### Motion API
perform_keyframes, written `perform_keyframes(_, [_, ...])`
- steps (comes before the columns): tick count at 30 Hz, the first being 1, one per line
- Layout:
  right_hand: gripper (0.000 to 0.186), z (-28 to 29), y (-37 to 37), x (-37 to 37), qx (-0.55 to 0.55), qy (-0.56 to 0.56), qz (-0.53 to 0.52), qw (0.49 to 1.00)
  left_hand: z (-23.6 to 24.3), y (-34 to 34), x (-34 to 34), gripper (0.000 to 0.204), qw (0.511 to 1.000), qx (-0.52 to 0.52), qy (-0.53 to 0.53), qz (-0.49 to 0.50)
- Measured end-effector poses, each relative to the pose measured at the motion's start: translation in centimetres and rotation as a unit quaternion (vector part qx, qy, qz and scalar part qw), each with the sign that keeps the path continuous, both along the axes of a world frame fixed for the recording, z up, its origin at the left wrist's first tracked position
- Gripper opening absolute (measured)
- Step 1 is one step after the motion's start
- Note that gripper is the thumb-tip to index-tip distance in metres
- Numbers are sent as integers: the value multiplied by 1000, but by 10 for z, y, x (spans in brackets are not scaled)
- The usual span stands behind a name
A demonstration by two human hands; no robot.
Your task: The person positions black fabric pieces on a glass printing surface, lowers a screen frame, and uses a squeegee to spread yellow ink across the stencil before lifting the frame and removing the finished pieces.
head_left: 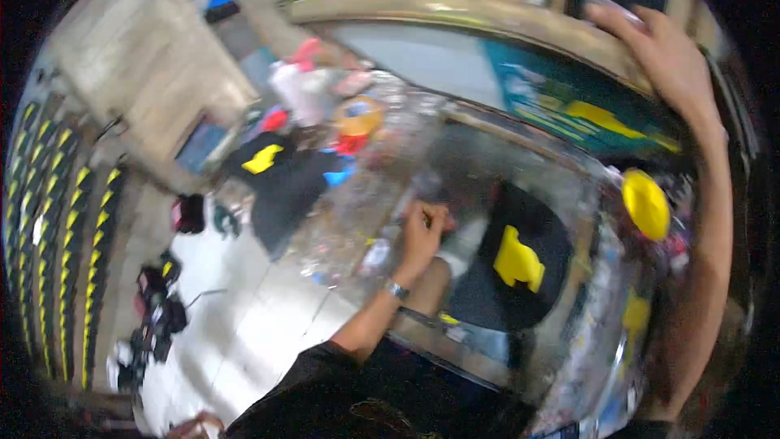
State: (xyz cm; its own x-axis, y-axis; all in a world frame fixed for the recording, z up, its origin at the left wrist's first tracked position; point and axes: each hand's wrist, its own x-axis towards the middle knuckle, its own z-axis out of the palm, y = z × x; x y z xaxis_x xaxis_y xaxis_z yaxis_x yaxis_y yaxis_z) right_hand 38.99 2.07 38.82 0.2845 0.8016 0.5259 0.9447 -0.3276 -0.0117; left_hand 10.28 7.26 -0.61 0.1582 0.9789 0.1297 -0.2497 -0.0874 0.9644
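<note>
My right hand grips the upper rail of a raised wooden screen frame, whose teal and white mesh bears yellow streaks. Below it, a black cut piece with a yellow printed shape lies on a glass work surface. My left hand is closed just left of that piece, with its fingertips on or around something small and dark that I cannot make out. The picture is blurred.
Cluttered bench holds another black piece and a tape roll. A yellow container sits right. Left are rows of yellow-marked dark pieces, a wooden board and dark items. Another person's hand seemingly shows bottom left.
</note>
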Motion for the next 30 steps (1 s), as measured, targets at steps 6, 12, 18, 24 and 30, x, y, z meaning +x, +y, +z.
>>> perform_keyframes(6, [99, 40, 9, 65, -12, 75, -13, 997, 47, 1, 39, 56, 889, 236, 387, 66])
perform_keyframes(12, [69, 17, 26, -8, -5, -40, -9, 999, 9, 40, 103, 69, 820, 188, 528, 116])
perform_keyframes(18, [88, 18, 1, -4, -6, 8, -1, 1000, 7, 33, 11, 30, 947, 118, 238, 180])
perform_keyframes(24, [71, 14, 38, 69, -21, -10, -10, 1000, 33, 20, -263, 42, 910, 11, 80, 406])
perform_keyframes(30, [44, 42, 38, 151, -58, -146, 75, 985, 21, 24, -326, 58, 920, -60, 136, 364])
